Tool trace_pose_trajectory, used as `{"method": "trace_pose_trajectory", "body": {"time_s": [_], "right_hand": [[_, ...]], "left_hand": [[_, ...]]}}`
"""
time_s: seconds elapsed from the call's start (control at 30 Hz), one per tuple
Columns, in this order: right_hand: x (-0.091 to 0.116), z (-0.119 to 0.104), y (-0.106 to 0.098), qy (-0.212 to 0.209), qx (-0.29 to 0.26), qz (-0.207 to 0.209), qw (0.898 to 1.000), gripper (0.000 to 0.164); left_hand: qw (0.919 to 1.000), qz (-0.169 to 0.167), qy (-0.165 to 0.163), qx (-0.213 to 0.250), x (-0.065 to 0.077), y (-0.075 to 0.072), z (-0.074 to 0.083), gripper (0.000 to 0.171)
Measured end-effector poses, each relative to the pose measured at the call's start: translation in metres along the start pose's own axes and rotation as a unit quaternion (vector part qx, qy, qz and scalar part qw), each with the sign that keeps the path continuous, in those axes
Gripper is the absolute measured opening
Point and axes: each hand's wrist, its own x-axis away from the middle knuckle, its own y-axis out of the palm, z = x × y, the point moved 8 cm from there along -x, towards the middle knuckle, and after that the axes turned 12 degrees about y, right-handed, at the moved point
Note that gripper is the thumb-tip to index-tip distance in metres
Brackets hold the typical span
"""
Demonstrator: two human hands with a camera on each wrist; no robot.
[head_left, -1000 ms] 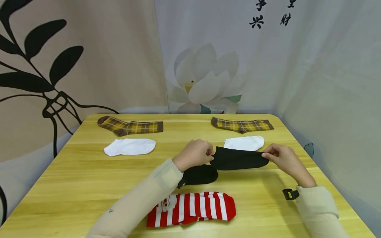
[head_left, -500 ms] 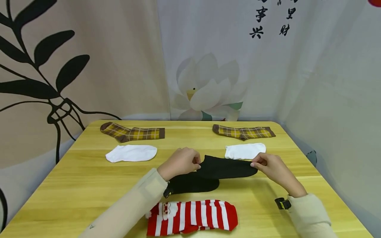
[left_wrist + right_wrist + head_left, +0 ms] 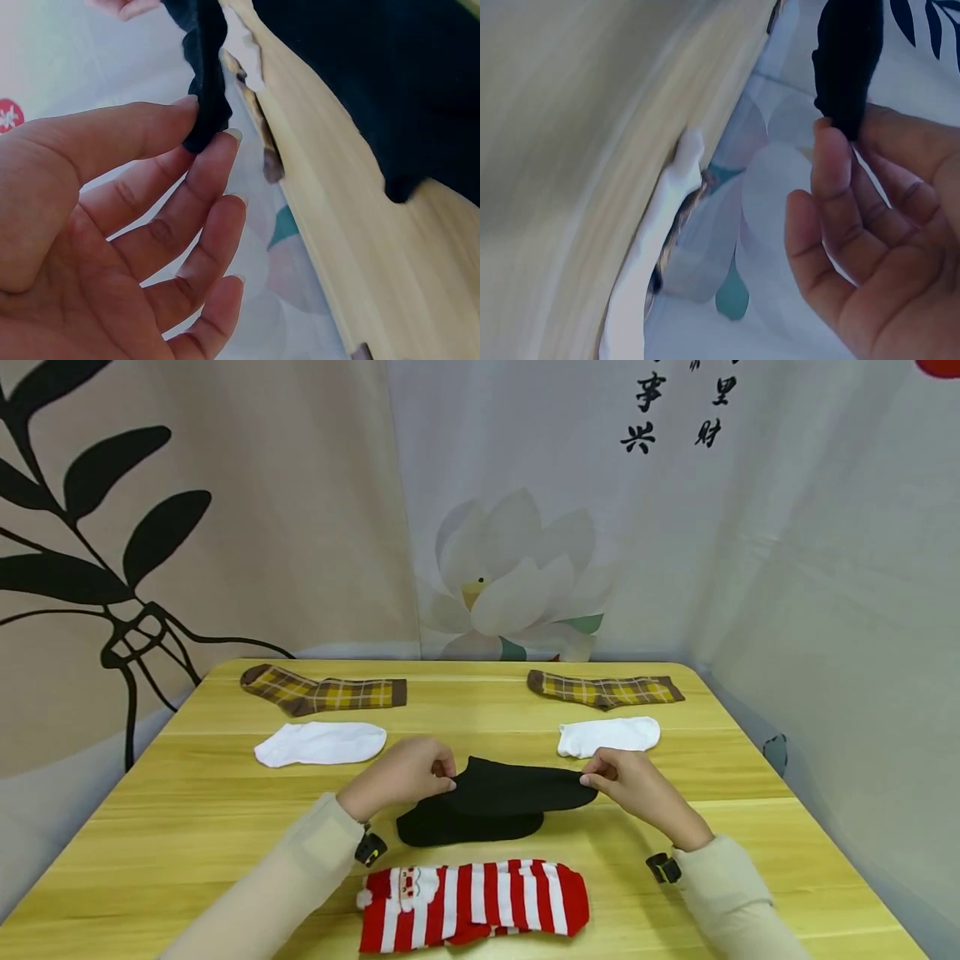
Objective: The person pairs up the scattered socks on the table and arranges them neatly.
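A black ankle sock [image 3: 525, 787] is stretched level between my two hands. My left hand [image 3: 408, 774] pinches its cuff end between thumb and fingers, plainly seen in the left wrist view where the black fabric [image 3: 206, 82] hangs at the fingertips. At the toe end, my right hand [image 3: 637, 787] pinches the sock, and the right wrist view shows the dark toe [image 3: 847, 67] between thumb and forefinger. Below it a second black sock [image 3: 472, 830] lies flat on the table, its upper part overlapped by the held one in the head view.
Nearest me lies a red-and-white striped sock [image 3: 480, 902] with a Santa face. White socks lie at left [image 3: 322, 743] and right [image 3: 609, 737]. Behind them are brown-yellow plaid socks, one left [image 3: 326, 692] and one right [image 3: 605, 690]. The wooden table [image 3: 187, 827] ends at a printed curtain [image 3: 300, 527].
Both hands have moved left with the held black sock, bringing it over the black sock on the table. The head view has also shifted slightly.
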Motion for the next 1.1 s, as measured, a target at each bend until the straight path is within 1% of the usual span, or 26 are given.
{"method": "trace_pose_trajectory", "body": {"time_s": [0.1, 0.23, 0.37, 0.47, 0.63, 0.8, 0.97, 1.1], "right_hand": [[-0.003, -0.009, 0.012, -0.02, 0.002, -0.011, 1.0, 0.005], [-0.006, -0.02, 0.029, -0.04, 0.011, -0.021, 0.999, 0.005], [-0.007, -0.027, 0.038, -0.043, 0.015, -0.028, 0.999, 0.004], [-0.007, -0.029, 0.043, -0.041, 0.017, -0.036, 0.998, 0.004], [-0.009, -0.032, 0.051, -0.043, 0.022, -0.042, 0.998, 0.004], [-0.012, -0.033, 0.058, -0.04, 0.016, -0.049, 0.998, 0.004], [-0.015, -0.031, 0.065, -0.03, 0.005, -0.074, 0.997, 0.005], [-0.017, -0.031, 0.067, -0.034, 0.017, -0.081, 0.996, 0.006]], "left_hand": [[0.9997, -0.004, -0.016, 0.017, 0.008, -0.001, -0.008, 0.007], [0.9993, -0.011, -0.032, 0.014, 0.018, -0.002, -0.018, 0.007], [0.9989, -0.022, -0.037, 0.02, 0.028, -0.001, -0.026, 0.008], [0.998, -0.03, -0.046, 0.031, 0.032, 0.002, -0.031, 0.009], [0.9973, -0.035, -0.058, 0.028, 0.035, 0.002, -0.039, 0.01], [0.997, -0.038, -0.062, 0.025, 0.037, 0.003, -0.046, 0.01], [0.9968, -0.044, -0.066, -0.003, 0.036, 0.008, -0.05, 0.012], [0.9963, -0.049, -0.066, -0.025, 0.034, 0.013, -0.051, 0.012]]}}
